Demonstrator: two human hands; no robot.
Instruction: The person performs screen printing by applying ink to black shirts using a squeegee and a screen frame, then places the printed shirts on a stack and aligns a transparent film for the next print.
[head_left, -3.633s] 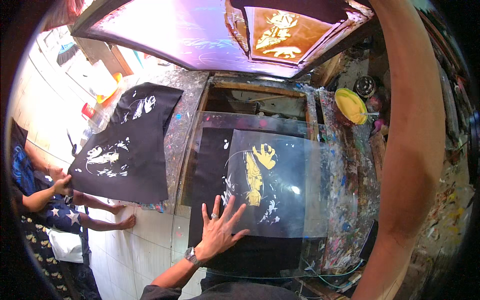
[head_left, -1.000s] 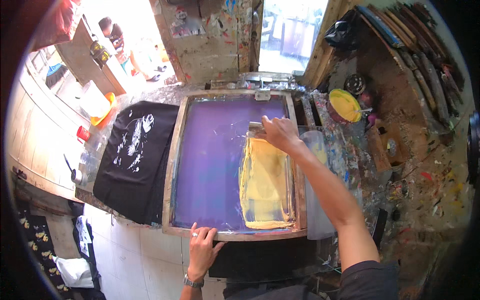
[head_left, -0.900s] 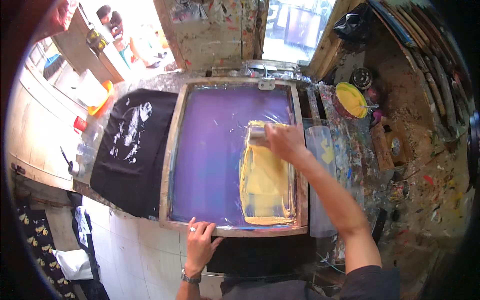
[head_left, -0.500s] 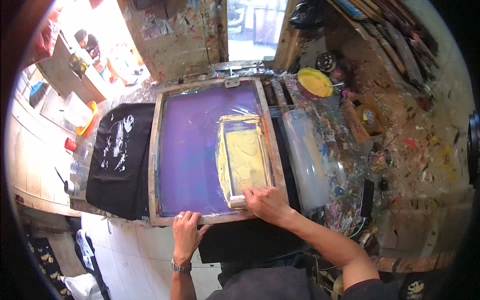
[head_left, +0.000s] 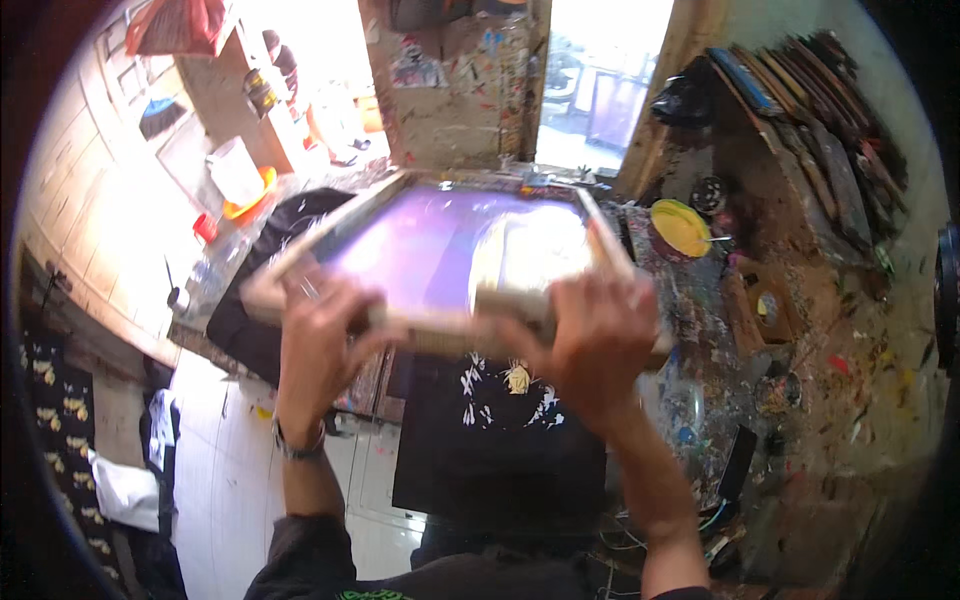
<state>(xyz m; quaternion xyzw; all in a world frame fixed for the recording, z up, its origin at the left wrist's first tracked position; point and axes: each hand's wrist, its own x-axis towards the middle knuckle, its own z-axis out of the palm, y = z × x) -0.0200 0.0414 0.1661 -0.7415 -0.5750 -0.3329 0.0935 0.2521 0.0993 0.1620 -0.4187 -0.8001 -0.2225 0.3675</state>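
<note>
1. The left hand (head_left: 320,345) grips the near edge of the wooden printing frame (head_left: 450,265), fingers closed on it.
2. The right hand (head_left: 595,345) clamps the same edge, further right.
3. The frame is tilted up above a black shirt (head_left: 500,440) that shows a white and yellow print.
4. A yellow paint pot (head_left: 680,226) stands near, on the right.
</note>
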